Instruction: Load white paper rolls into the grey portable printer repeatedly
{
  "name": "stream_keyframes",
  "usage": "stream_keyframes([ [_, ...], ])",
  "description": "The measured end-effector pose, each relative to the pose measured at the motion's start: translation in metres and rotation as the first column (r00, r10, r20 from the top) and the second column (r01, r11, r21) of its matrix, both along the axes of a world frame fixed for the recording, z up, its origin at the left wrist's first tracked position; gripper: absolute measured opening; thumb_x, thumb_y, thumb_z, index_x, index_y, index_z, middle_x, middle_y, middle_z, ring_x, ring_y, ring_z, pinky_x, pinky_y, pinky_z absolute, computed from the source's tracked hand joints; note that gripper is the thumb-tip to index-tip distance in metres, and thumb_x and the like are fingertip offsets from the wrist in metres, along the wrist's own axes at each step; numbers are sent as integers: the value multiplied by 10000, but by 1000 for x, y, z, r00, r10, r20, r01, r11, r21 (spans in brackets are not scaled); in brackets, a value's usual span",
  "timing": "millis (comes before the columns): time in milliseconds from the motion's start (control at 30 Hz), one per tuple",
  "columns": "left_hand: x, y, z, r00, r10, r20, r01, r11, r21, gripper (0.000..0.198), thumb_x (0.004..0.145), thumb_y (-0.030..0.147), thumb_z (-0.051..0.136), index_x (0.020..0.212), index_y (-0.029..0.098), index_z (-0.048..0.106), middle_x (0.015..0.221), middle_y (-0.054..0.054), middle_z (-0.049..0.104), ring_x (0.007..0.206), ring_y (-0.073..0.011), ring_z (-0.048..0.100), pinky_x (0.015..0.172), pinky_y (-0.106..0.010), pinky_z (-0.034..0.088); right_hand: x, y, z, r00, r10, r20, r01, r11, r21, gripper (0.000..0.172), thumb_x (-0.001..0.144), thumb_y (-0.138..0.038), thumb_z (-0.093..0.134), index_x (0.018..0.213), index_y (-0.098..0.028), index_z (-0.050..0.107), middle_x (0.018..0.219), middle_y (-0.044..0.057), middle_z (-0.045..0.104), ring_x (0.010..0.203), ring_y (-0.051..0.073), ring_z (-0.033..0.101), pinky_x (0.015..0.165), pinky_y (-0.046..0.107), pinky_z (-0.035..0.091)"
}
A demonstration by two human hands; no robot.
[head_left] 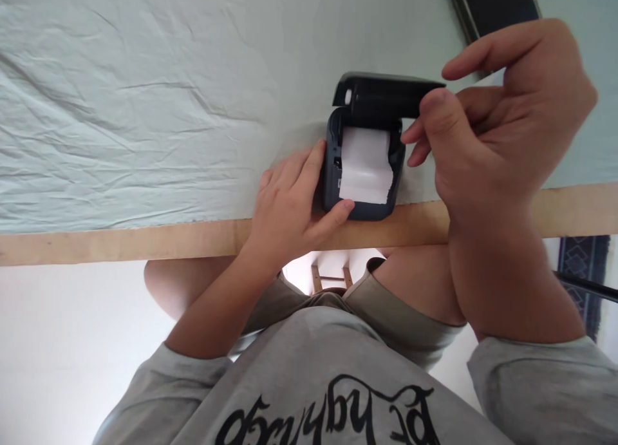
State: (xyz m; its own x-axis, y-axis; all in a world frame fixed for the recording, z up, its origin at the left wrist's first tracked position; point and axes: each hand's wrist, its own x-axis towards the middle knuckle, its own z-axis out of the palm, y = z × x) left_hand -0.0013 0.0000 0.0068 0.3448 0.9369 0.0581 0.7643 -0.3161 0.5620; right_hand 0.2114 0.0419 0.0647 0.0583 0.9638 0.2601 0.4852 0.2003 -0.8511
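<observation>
A small dark blue thermal printer (pixel 364 211) sits at the table's front edge with its black lid (pixel 386 97) raised. White paper (pixel 367 165) lies in the compartment, its torn end hanging toward me over the front. My left hand (pixel 294 200) steadies the printer, fingers along its left side and thumb on the front corner. At the lid's right corner, my right hand (pixel 502 110) has thumb and index finger on either side of the edge. Its other fingers curl beside the printer's right side.
A pale green cloth (pixel 145 110) with wrinkles on the left covers the table. Its wooden edge (pixel 120 244) runs along the front. Part of a black, flat-topped object (pixel 497 7) shows at the upper right, behind my right hand. My legs are under the table.
</observation>
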Motion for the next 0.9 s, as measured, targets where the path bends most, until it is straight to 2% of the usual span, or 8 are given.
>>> stream_keyframes([
  [100, 1, 0, 0, 1000, 4, -1, -4, 1000, -1, 885, 1037, 804, 329, 1639, 164, 435, 1521, -199, 635, 1383, -407, 605, 1131, -496, 456, 1, 5, -4, 996, 41, 77, -44, 999, 31, 100, 945, -252, 673, 868, -290, 623, 862, -5, 726, 817, 222, 777, 567, 363, 561],
  [233, 1, 0, 0, 1000, 12, 3, -12, 1000, -9, 858, 1034, 788, 364, 1643, 188, 433, 1525, -190, 634, 1384, -416, 600, 1126, -509, 460, 9, 15, -18, 932, 148, 331, -165, 986, 26, 81, 874, -247, 720, 816, -291, 685, 791, -37, 763, 593, 166, 638, 655, 390, 558],
  [333, 1, -1, 0, 1000, 10, -1, -10, 1000, 5, 859, 1041, 782, 368, 1639, 169, 436, 1519, -191, 641, 1385, -400, 610, 1134, -484, 458, 13, 23, -21, 861, 219, 459, -217, 974, -57, 74, 852, -248, 725, 872, -320, 725, 738, -38, 752, 587, 196, 613, 700, 424, 558],
  [467, 2, -1, 0, 1000, 6, -7, -6, 999, 34, 863, 1060, 765, 351, 1621, 117, 453, 1522, -212, 638, 1396, -388, 609, 1154, -463, 443, 5, 29, -3, 684, 324, 654, -231, 946, -227, 193, 857, -265, 711, 1035, -321, 757, 915, 9, 813, 773, 280, 707, 740, 449, 561],
  [567, 2, -1, 1, 1000, 0, -22, 1, 999, 45, 878, 1074, 754, 326, 1610, 72, 463, 1515, -231, 638, 1395, -384, 609, 1149, -459, 442, -8, 31, 18, 496, 484, 721, -132, 863, -488, 359, 926, -263, 638, 1273, -307, 723, 1212, 63, 806, 1071, 372, 741, 835, 487, 570],
  [633, 2, -1, 1, 1000, -9, -25, 10, 999, 47, 906, 1072, 769, 308, 1611, 57, 460, 1518, -240, 634, 1396, -387, 603, 1145, -467, 442, -13, 32, 26, 453, 521, 724, -94, 835, -542, 407, 933, -250, 633, 1331, -303, 700, 1264, 72, 792, 1140, 418, 728, 881, 535, 567],
  [800, 0, -4, 2, 999, -8, 49, 7, 1000, 21, 901, 1094, 726, 57, 1633, 123, 452, 1538, -213, 623, 1396, -362, 597, 1139, -470, 434, -11, 31, 28, 530, 498, 687, -167, 855, -491, 395, 885, -201, 667, 1270, -281, 703, 1235, 59, 800, 1142, 378, 735, 946, 524, 565],
  [900, -1, -5, 3, 997, -2, 81, 1, 1000, 18, 923, 1071, 741, -3, 1642, 176, 453, 1530, -193, 632, 1381, -352, 610, 1128, -460, 436, -2, 25, 28, 677, 428, 599, -249, 899, -361, 342, 798, -133, 698, 1115, -261, 718, 1102, 5, 804, 1057, 289, 759, 841, 406, 541],
])
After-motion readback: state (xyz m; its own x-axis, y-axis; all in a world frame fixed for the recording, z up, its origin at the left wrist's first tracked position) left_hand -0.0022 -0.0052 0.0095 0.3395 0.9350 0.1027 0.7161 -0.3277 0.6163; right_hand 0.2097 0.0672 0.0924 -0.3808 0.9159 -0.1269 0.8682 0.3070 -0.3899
